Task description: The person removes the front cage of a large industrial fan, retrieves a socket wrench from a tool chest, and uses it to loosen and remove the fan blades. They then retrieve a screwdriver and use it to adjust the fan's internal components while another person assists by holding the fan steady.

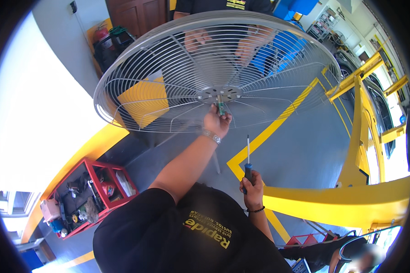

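Observation:
A large round grey wire fan guard point(282, 73) spans the upper view, with a slotted metal hub plate point(206, 95) at its middle. A short shaft with a small green part point(221, 107) hangs from that plate. My left hand point(217, 125) reaches up, thumb and fingers closed round the green part. Lower down on the right, my right hand point(253, 189) grips a screwdriver point(248, 169) with a black and blue handle, its metal blade pointing upward, apart from the guard.
A co-worker's hands point(198, 40) show beyond the guard. A red tool cart point(94, 175) stands lower left, yellow lift parts point(332, 200) fill the right, a car point(382, 109) sits behind them, and another person point(346, 255) is lower right. A fire extinguisher point(104, 38) is upper left.

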A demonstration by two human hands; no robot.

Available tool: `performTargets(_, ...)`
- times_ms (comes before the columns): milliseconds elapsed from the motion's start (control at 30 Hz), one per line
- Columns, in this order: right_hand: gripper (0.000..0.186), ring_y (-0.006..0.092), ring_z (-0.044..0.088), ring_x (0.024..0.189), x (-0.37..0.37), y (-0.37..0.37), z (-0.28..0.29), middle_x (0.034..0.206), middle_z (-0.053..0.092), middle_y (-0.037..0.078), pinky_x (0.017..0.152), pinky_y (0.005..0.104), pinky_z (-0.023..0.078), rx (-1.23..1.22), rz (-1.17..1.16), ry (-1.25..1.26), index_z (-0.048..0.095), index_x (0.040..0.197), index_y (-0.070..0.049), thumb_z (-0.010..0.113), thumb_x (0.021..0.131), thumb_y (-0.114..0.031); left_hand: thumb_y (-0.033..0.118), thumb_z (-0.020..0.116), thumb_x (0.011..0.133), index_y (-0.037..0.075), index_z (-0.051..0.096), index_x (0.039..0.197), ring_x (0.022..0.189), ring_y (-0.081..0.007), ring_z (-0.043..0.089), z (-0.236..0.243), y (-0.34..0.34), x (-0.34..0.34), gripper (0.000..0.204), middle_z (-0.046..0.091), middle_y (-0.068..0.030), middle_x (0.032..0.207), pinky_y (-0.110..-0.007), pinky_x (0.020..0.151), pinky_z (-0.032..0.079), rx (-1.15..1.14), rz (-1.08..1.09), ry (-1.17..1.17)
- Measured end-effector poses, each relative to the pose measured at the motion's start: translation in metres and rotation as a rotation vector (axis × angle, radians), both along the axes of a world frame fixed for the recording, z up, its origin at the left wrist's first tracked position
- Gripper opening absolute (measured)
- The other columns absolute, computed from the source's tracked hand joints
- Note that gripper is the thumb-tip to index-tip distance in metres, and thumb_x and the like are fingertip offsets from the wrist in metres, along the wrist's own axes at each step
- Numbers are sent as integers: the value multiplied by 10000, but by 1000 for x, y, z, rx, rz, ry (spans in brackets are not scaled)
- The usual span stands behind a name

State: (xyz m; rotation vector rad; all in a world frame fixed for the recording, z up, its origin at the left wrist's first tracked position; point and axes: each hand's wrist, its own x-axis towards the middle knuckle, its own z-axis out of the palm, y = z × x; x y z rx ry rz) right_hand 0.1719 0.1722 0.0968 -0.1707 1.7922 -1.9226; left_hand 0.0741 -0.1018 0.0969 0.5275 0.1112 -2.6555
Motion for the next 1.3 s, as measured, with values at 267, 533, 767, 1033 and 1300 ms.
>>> performTargets(267,344,111,500,675,14,28,6,888,510,51,562,258,421,-120,-172,-39,425,1192,-11,549,874,31,395,319,1037,115,482,875,562,-169,399,22,2,2,362,422,-27,608,-344,621,408,46,2,-31)
performTargets(533,335,111,505,677,24,42,3,904,515,54,558,258,420,-107,-219,-34,427,1184,-15,545,874,25,389,321,1036,105,499,788,567,-172,400,15,8,0,417,405,-18,583,-341,626,415,80,8,127)
performTargets(767,325,108,501,666,25,43,1,903,512,56,554,253,417,-85,-194,-27,436,1177,-4,543,872,29,390,303,1036,100,500,774,564,-169,397,4,-1,-2,438,401,-15,581,-336,622,409,74,32,111)
performTargets(1033,321,107,498,661,18,48,-1,892,509,52,553,250,415,-57,-164,-29,440,1173,9,545,871,32,370,363,1031,100,460,793,558,-163,386,22,9,3,373,400,-19,611,-322,606,395,63,40,52)
performTargets(1300,353,107,491,653,11,38,2,877,517,49,548,250,412,-25,-127,-60,430,1193,0,565,868,18,286,413,1001,128,454,794,560,-149,395,-4,13,8,264,386,-12,613,-319,602,367,14,50,-28)
